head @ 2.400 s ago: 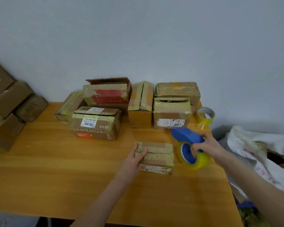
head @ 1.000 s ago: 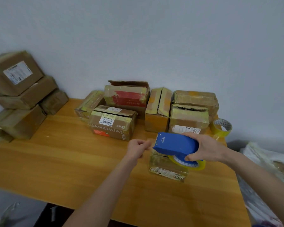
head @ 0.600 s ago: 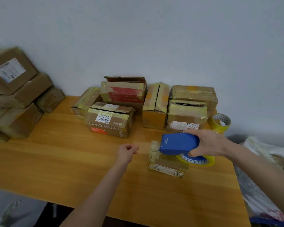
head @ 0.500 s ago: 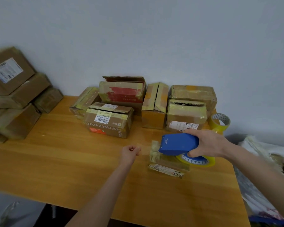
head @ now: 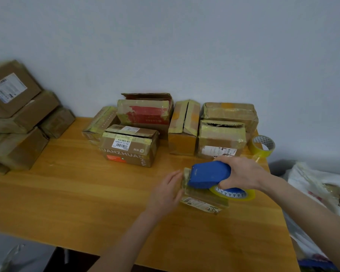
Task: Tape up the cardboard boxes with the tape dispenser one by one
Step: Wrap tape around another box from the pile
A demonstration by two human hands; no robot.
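Observation:
A small flat cardboard box (head: 202,199), covered in yellowish tape, lies on the wooden table (head: 86,193) at the right. My right hand (head: 241,173) grips the blue tape dispenser (head: 208,174) with its yellow tape roll (head: 234,194) and holds it on top of the box. My left hand (head: 165,193) rests against the box's left end, fingers spread along its side. The box's top is mostly hidden under the dispenser.
Several taped cardboard boxes (head: 130,146) stand in a row at the back of the table by the wall. A spare yellow tape roll (head: 262,146) sits at the back right. More boxes (head: 18,114) are stacked at the left. A white bag (head: 318,193) lies off the right edge.
My left hand was a closed fist away from the box; it has opened and moved right onto the box's left end. The dispenser stays on top of the box.

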